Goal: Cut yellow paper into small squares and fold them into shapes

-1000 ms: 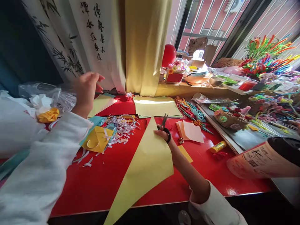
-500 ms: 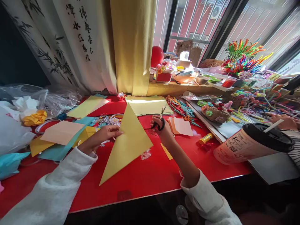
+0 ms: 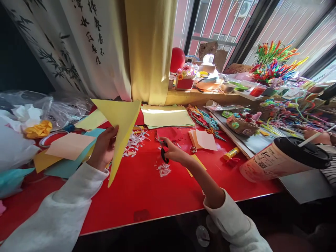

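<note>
White sleeves (image 3: 69,196): reaching in from the near side, left and right.
Red table (image 3: 183,192): spread beneath both hands, running back toward the curtain (image 3: 152,52).
Drink cup (image 3: 278,164): set at the right, near the table's edge, topped with a black lid and a straw.
Left hand (image 3: 103,147): clamped on the yellow paper (image 3: 124,122), thumb laid over the face; raised left of centre.
Yellow paper: held up off the table, pointed at top left and at bottom, seemingly folded; apart from the scissors (image 3: 163,155).
Right hand (image 3: 173,151): closed on the scissors by the black handles, apart from the left hand.
Scissors: pointed away and to the left; too small to tell whether apart or together at the blades.
Cutting step: probably turning and placing the paper, with no cut under way.
Next snip: likely calling for a steady paper edge, then scissors brought to it, clear of the left fingers.
White scraps (image 3: 164,169): heaped just nearer than the right hand.
White shreds (image 3: 136,143): partly hidden behind the paper.
Glue stick (image 3: 231,153): lying at the right, beyond the cup.
Co-worker's hand (image 3: 320,136): partly visible at the right edge, behind the cup; unclear in grip.
Pale sheets (image 3: 168,120): stacked at the back, below the curtain.
</note>
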`<act>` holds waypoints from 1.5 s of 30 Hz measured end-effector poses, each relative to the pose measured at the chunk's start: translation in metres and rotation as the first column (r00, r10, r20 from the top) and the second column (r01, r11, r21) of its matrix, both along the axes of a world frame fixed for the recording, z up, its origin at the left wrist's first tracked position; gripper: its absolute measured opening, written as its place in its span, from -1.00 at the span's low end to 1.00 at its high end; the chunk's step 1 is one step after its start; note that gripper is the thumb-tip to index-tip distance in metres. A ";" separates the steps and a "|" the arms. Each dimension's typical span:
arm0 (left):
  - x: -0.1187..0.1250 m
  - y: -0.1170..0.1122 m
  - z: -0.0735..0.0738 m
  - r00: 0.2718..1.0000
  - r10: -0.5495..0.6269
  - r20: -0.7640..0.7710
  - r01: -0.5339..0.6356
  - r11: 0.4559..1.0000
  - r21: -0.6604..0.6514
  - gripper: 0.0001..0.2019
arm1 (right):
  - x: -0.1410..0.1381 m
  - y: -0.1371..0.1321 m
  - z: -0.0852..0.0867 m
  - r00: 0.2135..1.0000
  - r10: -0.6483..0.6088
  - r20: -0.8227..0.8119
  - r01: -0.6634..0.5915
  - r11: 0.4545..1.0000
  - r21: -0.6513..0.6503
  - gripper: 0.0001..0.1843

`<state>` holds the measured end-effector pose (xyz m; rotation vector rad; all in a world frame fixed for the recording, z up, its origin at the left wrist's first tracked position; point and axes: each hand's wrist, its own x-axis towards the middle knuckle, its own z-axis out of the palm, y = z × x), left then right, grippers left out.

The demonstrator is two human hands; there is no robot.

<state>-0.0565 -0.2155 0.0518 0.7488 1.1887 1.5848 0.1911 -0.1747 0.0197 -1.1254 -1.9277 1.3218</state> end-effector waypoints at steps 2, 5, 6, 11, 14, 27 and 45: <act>0.005 -0.001 -0.002 0.997 -0.055 0.060 0.053 0.998 0.034 -0.81 | -0.003 -0.005 -0.002 0.995 0.101 0.017 -0.101 0.995 -0.001 -0.27; 0.012 -0.002 -0.006 0.990 -0.136 0.031 0.135 0.991 0.022 -0.77 | -0.011 -0.008 -0.010 0.993 0.082 0.088 -0.091 0.990 0.106 -0.32; 0.014 -0.003 -0.008 0.987 -0.158 0.003 0.158 0.987 0.015 -0.75 | -0.014 -0.007 -0.014 0.990 0.063 0.124 -0.085 0.981 0.174 -0.35; 0.023 -0.006 -0.015 0.977 -0.172 -0.124 0.175 0.984 0.016 -0.77 | -0.025 -0.005 -0.034 0.951 0.066 0.301 -0.231 0.798 0.556 -0.46; 0.028 -0.009 -0.018 0.974 -0.141 -0.177 0.148 0.989 0.024 -0.80 | -0.026 -0.006 -0.038 0.912 0.017 0.410 -0.306 0.696 0.650 -0.56; 0.023 -0.006 -0.031 0.983 -0.127 -0.130 0.127 0.992 -0.009 -0.78 | -0.025 -0.011 -0.017 0.982 0.031 -0.187 0.009 0.977 0.212 -0.54; 0.056 -0.024 -0.031 0.645 -0.403 -0.649 0.560 0.827 0.043 -0.13 | -0.023 -0.030 -0.001 0.876 -0.212 -0.433 0.284 0.953 0.108 -0.70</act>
